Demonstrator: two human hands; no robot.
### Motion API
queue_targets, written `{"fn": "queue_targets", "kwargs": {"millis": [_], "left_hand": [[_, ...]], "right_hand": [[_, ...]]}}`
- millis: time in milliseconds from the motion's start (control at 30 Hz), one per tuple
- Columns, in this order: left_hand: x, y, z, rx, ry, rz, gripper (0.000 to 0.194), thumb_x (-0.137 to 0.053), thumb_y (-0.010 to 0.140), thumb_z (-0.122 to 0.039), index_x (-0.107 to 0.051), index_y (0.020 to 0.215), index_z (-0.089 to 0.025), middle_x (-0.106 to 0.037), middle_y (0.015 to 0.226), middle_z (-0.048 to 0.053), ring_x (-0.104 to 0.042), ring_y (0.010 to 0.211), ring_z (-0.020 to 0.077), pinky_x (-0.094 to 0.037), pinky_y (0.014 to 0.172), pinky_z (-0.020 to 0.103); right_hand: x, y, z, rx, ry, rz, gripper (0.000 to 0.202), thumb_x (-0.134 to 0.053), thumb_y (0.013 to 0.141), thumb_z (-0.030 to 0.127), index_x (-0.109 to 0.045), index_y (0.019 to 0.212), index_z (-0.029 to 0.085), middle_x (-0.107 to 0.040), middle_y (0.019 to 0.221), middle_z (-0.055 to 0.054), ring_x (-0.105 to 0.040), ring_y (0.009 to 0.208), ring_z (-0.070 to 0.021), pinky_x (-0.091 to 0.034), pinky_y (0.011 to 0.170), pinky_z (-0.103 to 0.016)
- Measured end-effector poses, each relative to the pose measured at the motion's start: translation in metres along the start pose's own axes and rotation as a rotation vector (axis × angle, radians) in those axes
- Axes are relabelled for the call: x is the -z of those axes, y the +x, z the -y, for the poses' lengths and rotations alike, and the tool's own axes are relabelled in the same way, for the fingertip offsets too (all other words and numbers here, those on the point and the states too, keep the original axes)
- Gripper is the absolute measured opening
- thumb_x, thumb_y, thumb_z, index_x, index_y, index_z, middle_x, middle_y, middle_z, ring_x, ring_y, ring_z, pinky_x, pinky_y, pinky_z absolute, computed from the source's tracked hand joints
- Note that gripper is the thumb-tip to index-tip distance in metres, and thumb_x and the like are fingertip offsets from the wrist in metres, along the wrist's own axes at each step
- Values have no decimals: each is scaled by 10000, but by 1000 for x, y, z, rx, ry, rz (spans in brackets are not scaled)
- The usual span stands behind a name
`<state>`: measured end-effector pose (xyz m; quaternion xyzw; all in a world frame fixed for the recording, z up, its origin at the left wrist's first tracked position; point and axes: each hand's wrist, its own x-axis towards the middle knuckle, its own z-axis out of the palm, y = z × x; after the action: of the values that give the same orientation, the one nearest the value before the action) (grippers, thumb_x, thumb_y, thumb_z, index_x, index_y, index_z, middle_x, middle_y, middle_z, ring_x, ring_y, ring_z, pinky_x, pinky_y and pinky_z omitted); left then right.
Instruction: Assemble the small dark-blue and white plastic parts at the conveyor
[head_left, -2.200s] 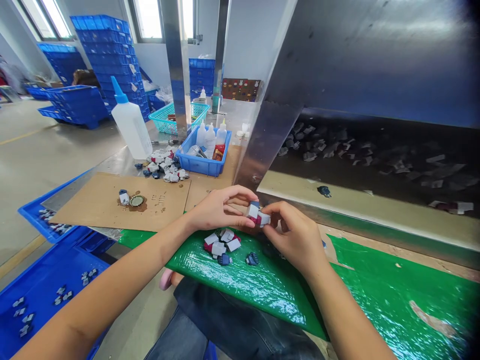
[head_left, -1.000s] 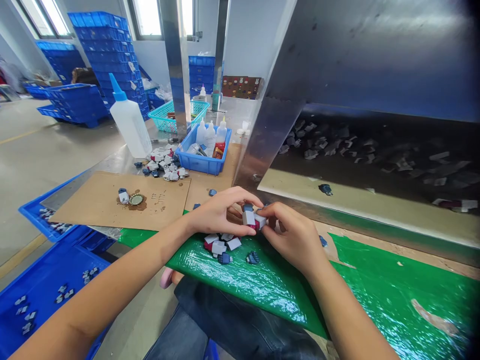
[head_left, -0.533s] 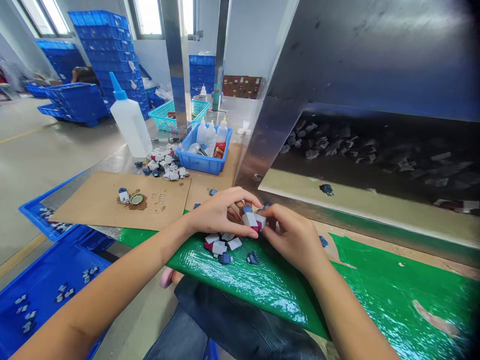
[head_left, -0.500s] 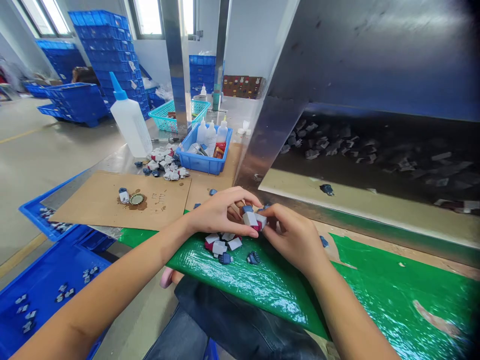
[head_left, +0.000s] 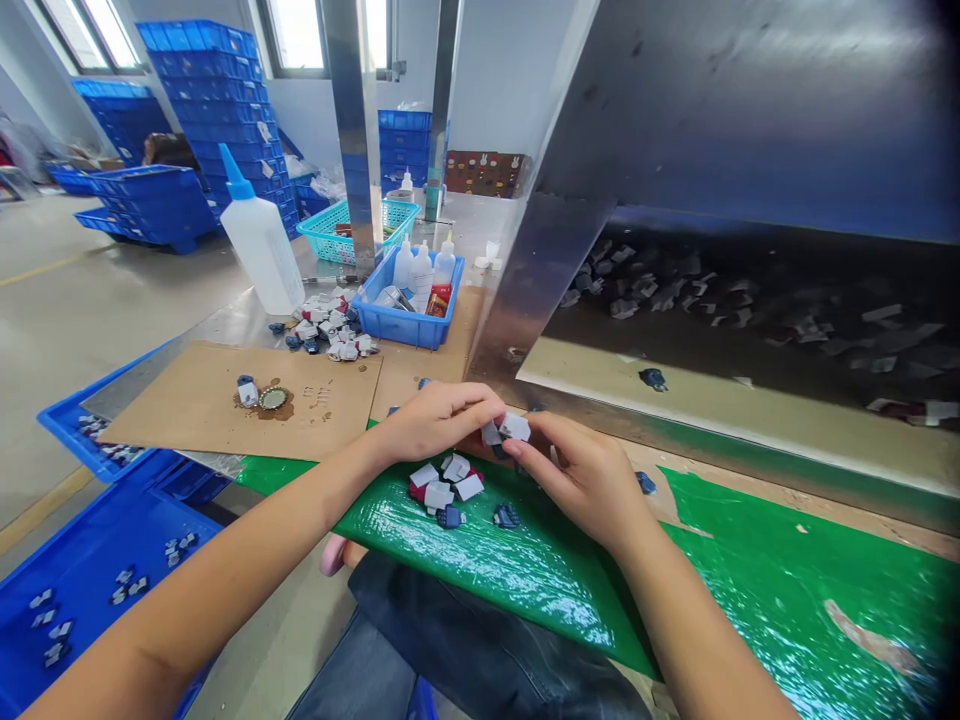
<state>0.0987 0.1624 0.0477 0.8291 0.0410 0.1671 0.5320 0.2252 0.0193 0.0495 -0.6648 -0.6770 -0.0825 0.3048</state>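
Both my left hand (head_left: pixel 450 418) and my right hand (head_left: pixel 581 470) are closed around a small white and dark blue plastic part (head_left: pixel 514 427), held between the fingertips above the green mat (head_left: pixel 525 580). My fingers cover much of it. Below my left hand lies a little heap of white and dark red plastic parts (head_left: pixel 439 495). A dark blue fist-shaped piece (head_left: pixel 451 517) sits at the heap's front, and another dark blue hand-shaped piece (head_left: pixel 507 515) lies apart to its right.
On the cardboard (head_left: pixel 180 410) at left are a bottle cap (head_left: pixel 272 398) and one white-and-blue part (head_left: pixel 247 391). Behind stand a white squeeze bottle (head_left: pixel 262 250), a part pile (head_left: pixel 330 328) and a blue tray (head_left: pixel 409 325) with small bottles. A metal hood (head_left: pixel 675 130) rises at right.
The held part has been turned between my fingers, so its white face shows and the dark red area is out of sight. My left hand's fingers have come down and closer together.
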Motion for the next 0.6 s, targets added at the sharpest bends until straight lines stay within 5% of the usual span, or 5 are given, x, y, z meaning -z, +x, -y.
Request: {"fn": "queue_targets", "kwargs": {"millis": [167,367,600], "left_hand": [[-1,1,1,2,66,10,289,-406,893,-356,-581,790,-151,-631,740,5,-598,706,119,-452,665,207],[-3,1,4,-37,-108,-43,239,-508,847,-351,-576,964,-154,-636,809,17,-611,771,128,-477,726,236],[0,-1,2,-169,12,41,468,-741,651,-350,-560,1037,-156,-640,907,48,-608,853,178,-485,742,258]], "right_hand": [[-1,-1,-1,-15,7,25,242,-459,887,359,-509,720,191,-518,563,15,-463,489,-116,-340,487,-225],[0,0,-1,-83,54,90,328,-363,922,339,-458,647,189,-497,556,12,-448,499,-114,-314,499,-228],[2,-1,0,-119,99,88,352,-345,924,349,-451,631,186,-475,541,15,-421,487,-108,-303,504,-227]]}}
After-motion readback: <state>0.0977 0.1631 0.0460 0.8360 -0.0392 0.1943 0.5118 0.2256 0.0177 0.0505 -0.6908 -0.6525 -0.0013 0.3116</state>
